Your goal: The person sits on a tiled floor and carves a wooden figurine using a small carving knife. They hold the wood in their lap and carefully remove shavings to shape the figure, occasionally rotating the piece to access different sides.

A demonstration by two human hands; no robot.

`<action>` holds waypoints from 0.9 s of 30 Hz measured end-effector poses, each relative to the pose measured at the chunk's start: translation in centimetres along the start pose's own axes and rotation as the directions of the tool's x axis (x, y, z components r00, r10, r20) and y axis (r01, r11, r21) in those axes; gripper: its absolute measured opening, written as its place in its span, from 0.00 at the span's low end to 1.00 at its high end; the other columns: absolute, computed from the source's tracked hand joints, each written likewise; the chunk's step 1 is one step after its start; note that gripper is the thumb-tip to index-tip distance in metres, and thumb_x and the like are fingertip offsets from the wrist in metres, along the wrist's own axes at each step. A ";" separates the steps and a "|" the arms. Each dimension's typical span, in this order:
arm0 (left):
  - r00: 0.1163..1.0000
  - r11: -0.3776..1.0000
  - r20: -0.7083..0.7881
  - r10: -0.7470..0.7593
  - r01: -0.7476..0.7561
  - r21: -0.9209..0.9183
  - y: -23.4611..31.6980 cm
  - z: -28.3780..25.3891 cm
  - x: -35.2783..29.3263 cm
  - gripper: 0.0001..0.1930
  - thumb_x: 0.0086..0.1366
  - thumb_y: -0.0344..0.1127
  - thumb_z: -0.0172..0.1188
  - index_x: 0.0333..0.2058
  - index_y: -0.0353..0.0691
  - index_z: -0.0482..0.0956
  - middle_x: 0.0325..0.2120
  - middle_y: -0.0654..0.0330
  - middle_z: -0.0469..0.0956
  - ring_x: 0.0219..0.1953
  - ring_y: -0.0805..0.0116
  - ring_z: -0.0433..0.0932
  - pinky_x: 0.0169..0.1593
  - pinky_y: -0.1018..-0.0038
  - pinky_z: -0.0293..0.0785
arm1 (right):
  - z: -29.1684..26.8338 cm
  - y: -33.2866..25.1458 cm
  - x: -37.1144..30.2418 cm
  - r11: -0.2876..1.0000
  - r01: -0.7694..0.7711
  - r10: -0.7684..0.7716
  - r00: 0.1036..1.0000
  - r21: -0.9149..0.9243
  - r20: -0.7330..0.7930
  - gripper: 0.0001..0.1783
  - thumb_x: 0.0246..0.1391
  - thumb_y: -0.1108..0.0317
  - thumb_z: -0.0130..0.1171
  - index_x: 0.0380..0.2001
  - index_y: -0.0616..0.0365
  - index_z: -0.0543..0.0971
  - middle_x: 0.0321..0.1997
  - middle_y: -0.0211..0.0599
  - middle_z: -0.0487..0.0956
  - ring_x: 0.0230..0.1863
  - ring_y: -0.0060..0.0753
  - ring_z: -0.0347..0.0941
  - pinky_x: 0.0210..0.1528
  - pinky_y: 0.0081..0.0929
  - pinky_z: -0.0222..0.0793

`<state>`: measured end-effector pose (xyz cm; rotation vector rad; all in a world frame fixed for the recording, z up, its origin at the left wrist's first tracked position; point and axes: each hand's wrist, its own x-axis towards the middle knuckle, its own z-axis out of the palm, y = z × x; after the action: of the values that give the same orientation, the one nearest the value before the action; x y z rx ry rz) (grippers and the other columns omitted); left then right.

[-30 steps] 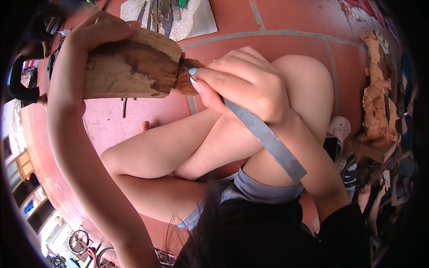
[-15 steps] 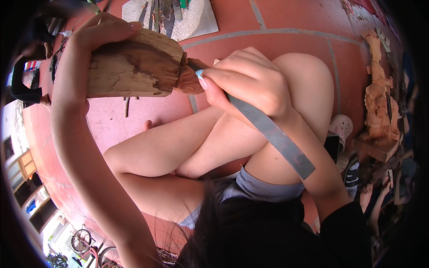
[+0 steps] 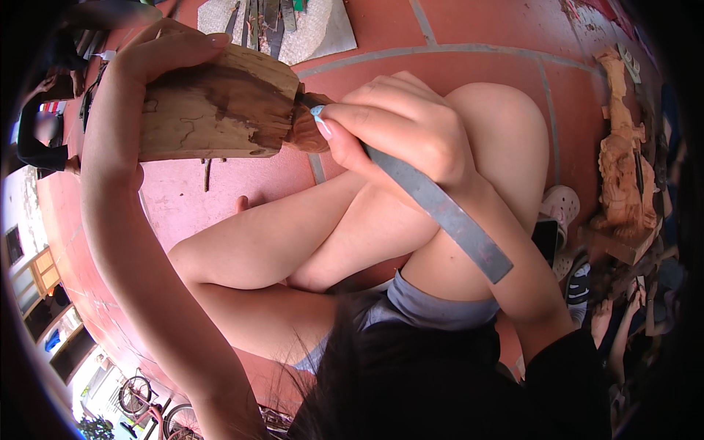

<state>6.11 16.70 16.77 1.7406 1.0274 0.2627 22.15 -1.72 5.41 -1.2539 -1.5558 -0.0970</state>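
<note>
A rough, pale-brown wood block [image 3: 209, 106] with dark streaks is held up at the upper left. My left hand [image 3: 158, 55] wraps around its far left end, thumb along the top edge. The block's right end [image 3: 304, 132] is cut down to a narrower, reddish, carved part. My right hand [image 3: 411, 125] pinches a flat grey steel carving chisel [image 3: 447, 216], thumb and fingers pressed near its working end against this carved part. Its shank slants back under the palm over my right forearm. The cutting edge is mostly hidden by my fingers.
Several flat metal tools [image 3: 271, 22] lie on a bubble-wrapped board on the red tile floor. At the right stands a carved wooden figure [image 3: 620, 176], near a pink clog [image 3: 561, 209]. My crossed legs [image 3: 330, 235] are below the work. Another person [image 3: 44, 139] sits at the far left.
Both hands have shifted slightly left, carrying the wood block and chisel along. The chisel's rear end sits a little higher and further left. Both grips stay the same.
</note>
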 end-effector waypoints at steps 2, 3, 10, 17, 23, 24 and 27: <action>1.000 1.000 0.014 0.028 -0.028 0.013 -0.1 -0.2 0.0 0.13 0.58 0.43 0.60 0.37 0.44 0.85 0.36 0.65 0.84 0.40 0.75 0.81 0.48 0.77 0.73 | -0.4 -0.1 -0.1 1.000 0.001 -0.001 1.000 0.014 0.022 0.09 0.42 0.84 0.69 0.30 0.66 0.83 0.26 0.40 0.81 0.26 0.38 0.77 0.29 0.32 0.68; 1.000 0.999 0.002 0.030 -0.030 0.023 -0.1 -0.4 0.0 0.13 0.58 0.43 0.60 0.38 0.44 0.85 0.37 0.65 0.85 0.40 0.75 0.81 0.48 0.77 0.73 | -0.5 -0.1 -0.1 1.000 0.003 -0.004 0.999 0.025 0.032 0.09 0.42 0.84 0.69 0.30 0.66 0.83 0.26 0.40 0.81 0.26 0.38 0.77 0.29 0.32 0.68; 1.000 0.998 -0.017 -0.008 0.009 0.061 0.2 0.1 0.0 0.14 0.59 0.43 0.60 0.39 0.43 0.86 0.39 0.64 0.85 0.42 0.74 0.81 0.48 0.77 0.75 | 0.3 -0.4 0.2 0.997 -0.061 0.063 0.997 0.041 -0.048 0.07 0.47 0.74 0.69 0.22 0.59 0.80 0.22 0.36 0.76 0.26 0.41 0.75 0.33 0.37 0.72; 0.997 0.997 -0.020 0.068 -0.068 0.026 -0.7 -0.2 0.4 0.16 0.59 0.47 0.60 0.40 0.45 0.86 0.37 0.63 0.84 0.39 0.73 0.82 0.47 0.76 0.76 | -0.4 -0.8 -0.1 0.984 -0.146 0.141 0.988 0.103 0.057 0.04 0.49 0.82 0.69 0.29 0.66 0.83 0.25 0.40 0.80 0.26 0.39 0.77 0.28 0.33 0.68; 0.996 0.995 0.006 -0.091 0.091 -0.026 0.5 -0.1 -0.4 0.13 0.62 0.42 0.59 0.38 0.39 0.83 0.37 0.65 0.78 0.41 0.74 0.79 0.51 0.79 0.71 | -0.2 -1.4 0.0 0.991 -0.100 0.097 0.995 0.093 0.029 0.03 0.50 0.80 0.68 0.27 0.66 0.83 0.25 0.41 0.80 0.25 0.39 0.77 0.30 0.32 0.72; 0.997 0.997 0.025 -0.073 0.073 -0.002 0.4 -0.4 -0.2 0.14 0.63 0.43 0.59 0.39 0.40 0.84 0.38 0.65 0.79 0.42 0.74 0.79 0.51 0.79 0.71 | -0.2 -1.7 -0.5 0.994 -0.091 0.090 0.996 0.063 0.025 0.03 0.48 0.80 0.69 0.27 0.66 0.83 0.25 0.41 0.80 0.25 0.39 0.77 0.31 0.32 0.72; 0.997 0.999 0.070 0.016 -0.019 0.034 -0.2 -1.1 0.9 0.16 0.64 0.45 0.58 0.41 0.41 0.85 0.39 0.65 0.81 0.44 0.73 0.80 0.53 0.79 0.71 | -0.7 -2.0 -1.1 0.999 -0.046 0.046 0.999 0.011 0.007 0.05 0.45 0.79 0.70 0.27 0.65 0.83 0.25 0.40 0.80 0.26 0.39 0.77 0.33 0.32 0.74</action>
<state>5.92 18.15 16.79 1.7781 0.9718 0.1952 20.97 -3.72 5.89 -1.2819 -1.5305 -0.0549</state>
